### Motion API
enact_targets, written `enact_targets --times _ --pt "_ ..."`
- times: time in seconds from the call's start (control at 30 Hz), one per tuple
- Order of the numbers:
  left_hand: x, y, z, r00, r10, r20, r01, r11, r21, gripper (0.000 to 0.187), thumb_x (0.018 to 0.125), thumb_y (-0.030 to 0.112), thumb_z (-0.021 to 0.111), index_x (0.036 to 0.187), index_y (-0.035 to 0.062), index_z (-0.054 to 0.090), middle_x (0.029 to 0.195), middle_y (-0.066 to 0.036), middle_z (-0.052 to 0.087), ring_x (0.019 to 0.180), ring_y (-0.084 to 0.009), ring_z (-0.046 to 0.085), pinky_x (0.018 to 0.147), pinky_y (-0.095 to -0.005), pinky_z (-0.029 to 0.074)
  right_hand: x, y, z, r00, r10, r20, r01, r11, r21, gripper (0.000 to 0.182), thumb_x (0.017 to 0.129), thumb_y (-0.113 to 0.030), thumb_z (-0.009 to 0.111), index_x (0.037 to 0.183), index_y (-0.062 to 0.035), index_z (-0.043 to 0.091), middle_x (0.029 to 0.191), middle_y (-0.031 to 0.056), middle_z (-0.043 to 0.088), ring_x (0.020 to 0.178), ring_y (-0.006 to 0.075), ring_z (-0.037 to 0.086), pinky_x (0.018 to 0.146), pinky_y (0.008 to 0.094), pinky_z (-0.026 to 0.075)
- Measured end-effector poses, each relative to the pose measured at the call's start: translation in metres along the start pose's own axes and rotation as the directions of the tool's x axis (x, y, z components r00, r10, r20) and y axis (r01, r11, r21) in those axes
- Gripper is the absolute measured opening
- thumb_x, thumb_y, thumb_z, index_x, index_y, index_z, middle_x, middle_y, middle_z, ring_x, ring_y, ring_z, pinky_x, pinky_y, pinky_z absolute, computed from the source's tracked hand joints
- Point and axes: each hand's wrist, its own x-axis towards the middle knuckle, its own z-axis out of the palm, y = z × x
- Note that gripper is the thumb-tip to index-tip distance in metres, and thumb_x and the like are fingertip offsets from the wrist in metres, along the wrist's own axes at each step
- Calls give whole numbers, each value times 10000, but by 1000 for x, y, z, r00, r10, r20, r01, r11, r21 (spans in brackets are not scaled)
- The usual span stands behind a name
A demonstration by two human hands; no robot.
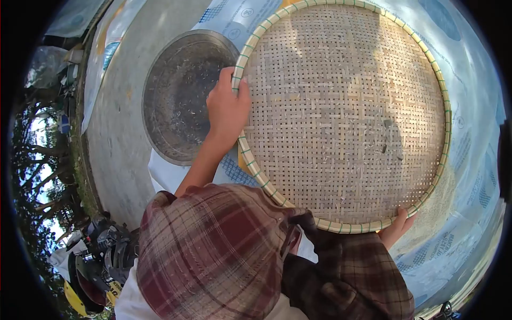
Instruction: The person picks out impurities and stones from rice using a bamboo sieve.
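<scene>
A wide round woven bamboo sieve, its pale rim bound with green ties, is held up before me. My left hand is closed on the rim at its left side, thumb on the inner face. Lower right, my right hand grips the rim from outside, with most of its fingers hidden behind the sieve. A few small dark bits lie on the weave, right of centre. Just left of the sieve and partly behind my left hand stands a round grey metal basin, with scattered pale grains inside.
Printed blue and white plastic sheeting covers the ground, with a spread of pale grain on it at right. Concrete floor runs along the left. A motorbike stands at lower left, below tree branches.
</scene>
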Motion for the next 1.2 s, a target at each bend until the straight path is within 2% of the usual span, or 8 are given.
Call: enact_targets --times 0.17,0.33,0.43,0.5,0.6,0.87,1.0,1.2 --pt "-18 -6 24 972 -5 236 32 993 -110 332 827 136 556 1126 16 475 882 -144 627 776 -260 622 706 -349 468 20 -12 -25 999 6 -39 -14 976 -218 494 829 -179 505 1263 14 367 1181 123 466 1017 210 472 877 338 384" --pt "-6 4 14 974 129 187 -116 990 -79 419 822 122 557 1205 19 419 978 -164 595 877 -229 604 754 -350 467 13 -10 -18 995 102 12 -98 982 -162 567 804 -159 619 1275 11 354 1203 151 463 1039 227 477 880 346 390" --pt "-3 2 16 969 193 156 -185 981 -60 459 804 95 555 1209 -28 378 1104 -214 516 988 -333 545 821 -402 447 11 -9 -13 980 153 124 -132 979 -157 626 786 -139 654 1301 -10 323 1212 155 462 1080 242 478 898 378 410" --pt "-3 4 10 826 -128 549 499 621 -605 483 779 14 559 1222 -27 372 1146 -174 496 1040 -282 528 847 -394 456 10 -17 -12 963 237 125 -234 971 -39 626 792 -114 641 1308 3 308 1221 165 457 1087 240 480 908 372 409" --pt "-6 11 2 686 -159 710 718 302 -627 524 752 -60 543 1239 -13 356 1142 -160 498 1062 -243 518 874 -393 461 4 -20 -9 933 356 60 -360 926 113 620 819 -95 602 1334 -9 269 1232 165 453 1107 252 480 918 379 416" --pt "30 -5 -27 708 -201 677 703 293 -648 562 757 -93 512 1274 -2 314 1191 -170 467 1076 -259 512 885 -387 467 -7 -15 26 907 220 358 -230 973 -14 653 808 -21 507 1385 -54 205 1316 157 360 1154 268 421 961 392 363" --pt "-4 10 1 792 -178 584 610 263 -748 546 760 -94 525 1262 -8 325 1162 -169 493 1039 -258 535 871 -394 475 25 -40 11 946 281 160 -303 943 140 625 754 9 435 1347 2 237 1266 188 388 1129 288 443 920 398 406" --pt "28 -20 1 776 -154 612 628 284 -725 493 765 -83 537 1222 -29 358 1130 -191 518 975 -271 577 838 -407 508 -15 -33 32 970 192 148 -193 981 -7 754 724 47 478 1399 -67 159 1278 152 382 1101 260 436 926 380 388"
